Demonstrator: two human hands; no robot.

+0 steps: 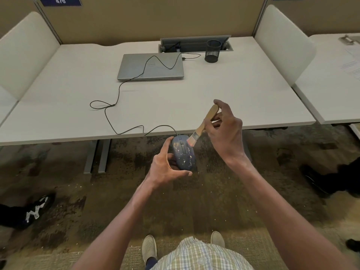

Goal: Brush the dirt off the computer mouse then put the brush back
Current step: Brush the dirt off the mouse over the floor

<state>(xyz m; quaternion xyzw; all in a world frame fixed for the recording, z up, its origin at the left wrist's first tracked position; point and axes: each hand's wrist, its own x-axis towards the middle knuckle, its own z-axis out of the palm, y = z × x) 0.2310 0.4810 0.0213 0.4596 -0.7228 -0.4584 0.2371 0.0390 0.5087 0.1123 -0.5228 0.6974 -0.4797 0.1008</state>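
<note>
The left hand cradles the speckled mouse off the desk's front edge, fingers wrapped round it. The right hand pinches the brush handle, bristles touching the mouse's front.

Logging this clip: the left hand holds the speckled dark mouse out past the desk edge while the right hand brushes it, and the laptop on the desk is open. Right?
Not quite: the head view shows the silver laptop closed, lid down. The rest stands: the left hand holds the dirt-speckled dark computer mouse, and the right hand works the wooden-handled brush on it.
</note>
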